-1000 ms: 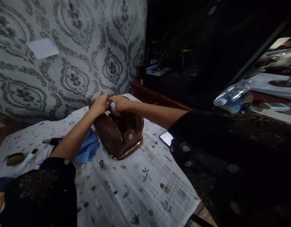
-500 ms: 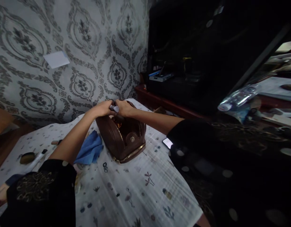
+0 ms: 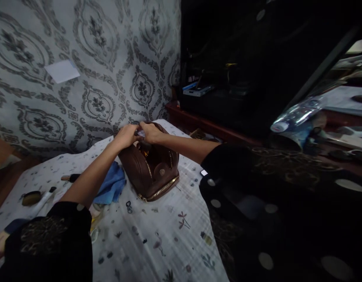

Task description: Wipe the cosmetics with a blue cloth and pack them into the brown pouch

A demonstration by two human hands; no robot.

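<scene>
A brown leather bag (image 3: 136, 168) with gold zippers stands unzipped on the patterned white cloth (image 3: 151, 235). Over its far end, my left hand (image 3: 126, 136) has its fingers curled at the bag's opening. Close beside it, my right hand (image 3: 150, 133) is also closed. Between the two hands shows a small pale grey thing (image 3: 141, 133), too small to name, at the fingertips of both. Something orange lies inside the bag, partly shaded. A crumpled blue cloth (image 3: 112, 184) lies left of the bag, partly behind my left forearm.
At the left lie a round dark item (image 3: 31, 198), a white tube (image 3: 46, 197) and a brush-like item. A phone (image 3: 203, 172) lies near my right sleeve. A plastic bottle (image 3: 298, 115) is at the right, beside a dark screen.
The view has shifted slightly. Both hands remain together at the bag's far end, and my right sleeve covers more of the phone.
</scene>
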